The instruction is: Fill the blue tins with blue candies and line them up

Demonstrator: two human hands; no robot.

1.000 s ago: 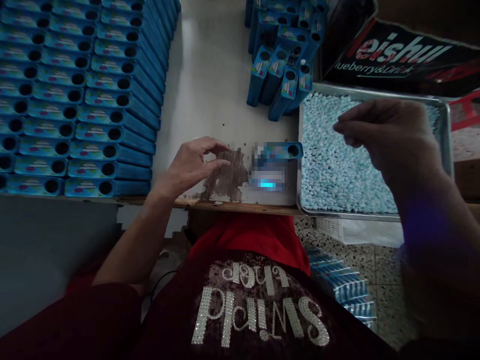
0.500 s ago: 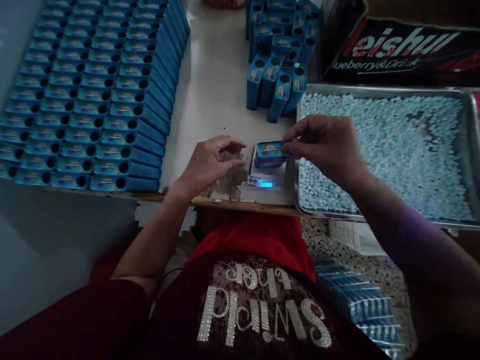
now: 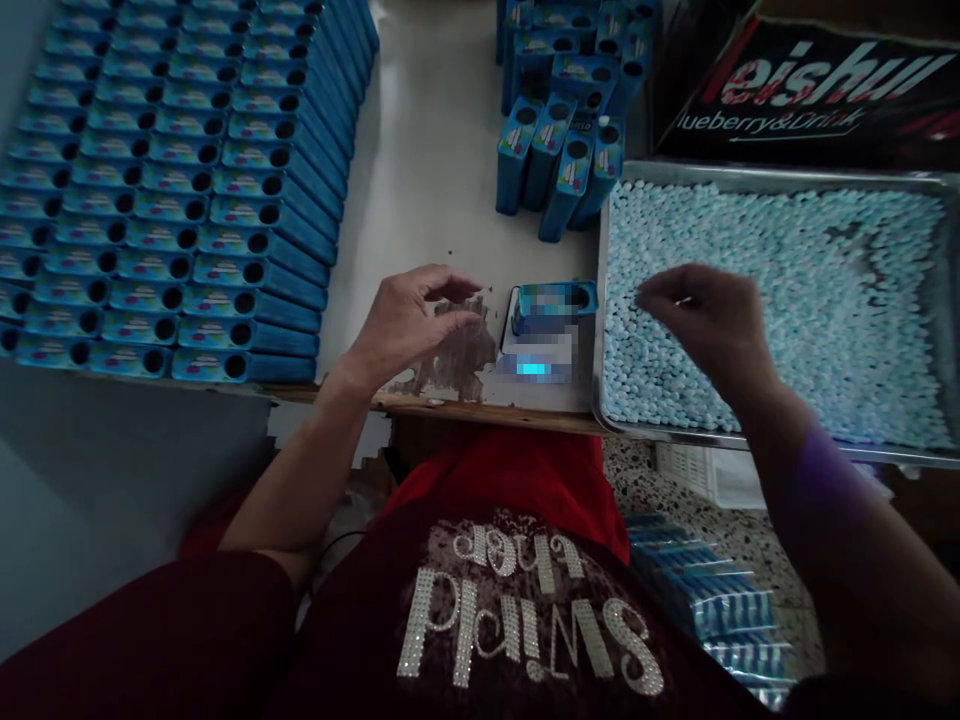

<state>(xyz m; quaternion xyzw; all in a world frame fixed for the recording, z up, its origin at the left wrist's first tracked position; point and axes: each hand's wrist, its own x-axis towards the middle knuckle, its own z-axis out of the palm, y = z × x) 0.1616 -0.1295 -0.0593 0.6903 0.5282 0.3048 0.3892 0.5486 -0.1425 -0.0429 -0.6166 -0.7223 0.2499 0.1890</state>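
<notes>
A small blue box (image 3: 553, 298) with a dark round hole in its top stands on a small digital scale (image 3: 511, 345) with a lit display. Part of the box and scale is blurred out. My left hand (image 3: 412, 325) hovers over the worn tabletop left of the scale, thumb and fingers apart with nothing between them. Over the left part of a metal tray (image 3: 600, 395) is my right hand (image 3: 709, 320), its fingertips pinched together. Whatever they hold, if anything, is too small to name. Many pale blue-white candies (image 3: 810, 330) fill the tray.
Tight rows of blue boxes (image 3: 217, 240) cover the table's left side. Several more blue boxes (image 3: 559, 165) stand grouped at the back. Behind the tray is a black printed carton (image 3: 810, 100). Wrapped blue packs (image 3: 705, 580) lie on the floor at lower right.
My right hand has left the box on the scale and moved right, over the candies, with its fingertips closed. My left hand has barely shifted.
</notes>
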